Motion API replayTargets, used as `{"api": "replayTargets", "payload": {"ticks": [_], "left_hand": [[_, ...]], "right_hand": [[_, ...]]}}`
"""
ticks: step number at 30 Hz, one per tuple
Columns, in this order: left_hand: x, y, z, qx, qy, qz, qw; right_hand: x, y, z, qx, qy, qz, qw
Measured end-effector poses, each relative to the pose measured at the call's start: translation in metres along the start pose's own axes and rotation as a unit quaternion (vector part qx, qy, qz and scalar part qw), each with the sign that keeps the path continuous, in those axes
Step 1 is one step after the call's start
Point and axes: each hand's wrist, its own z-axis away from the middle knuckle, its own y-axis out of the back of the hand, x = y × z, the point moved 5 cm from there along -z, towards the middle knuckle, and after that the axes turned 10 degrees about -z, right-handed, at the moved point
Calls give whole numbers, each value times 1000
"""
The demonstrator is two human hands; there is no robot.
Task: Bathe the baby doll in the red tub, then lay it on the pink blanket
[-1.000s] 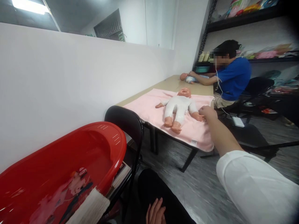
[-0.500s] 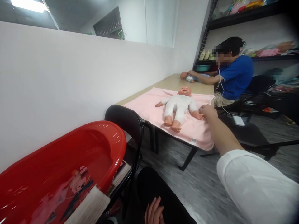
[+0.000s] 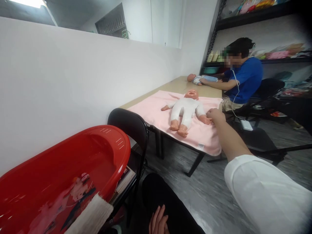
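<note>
The baby doll [image 3: 184, 110], dressed in white, was laid on its back on the pink blanket [image 3: 151, 112] spread over the near end of the table [image 3: 179, 86], and its near arm was met by the right hand [image 3: 215, 115], whose fingers seemed closed about the doll's small hand, though the grip itself could not be clearly made out. The left hand [image 3: 158, 224] was rested in the lap, fingers loosely together and empty. The doll was judged light, hard-limbed and jointed, so it would best be taken under the trunk rather than by one arm.
</note>
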Motion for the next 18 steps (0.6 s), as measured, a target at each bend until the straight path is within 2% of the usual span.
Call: {"api": "replayTargets", "payload": {"ticks": [6,18], "left_hand": [[-6,-5,10,7,2,13,1000],[-7,-1,9,21,28,5,999]], "right_hand": [[1,-1,-2,-4,-5,2,1000],[-2,2,3,-3,-3,-13,1000]]}}
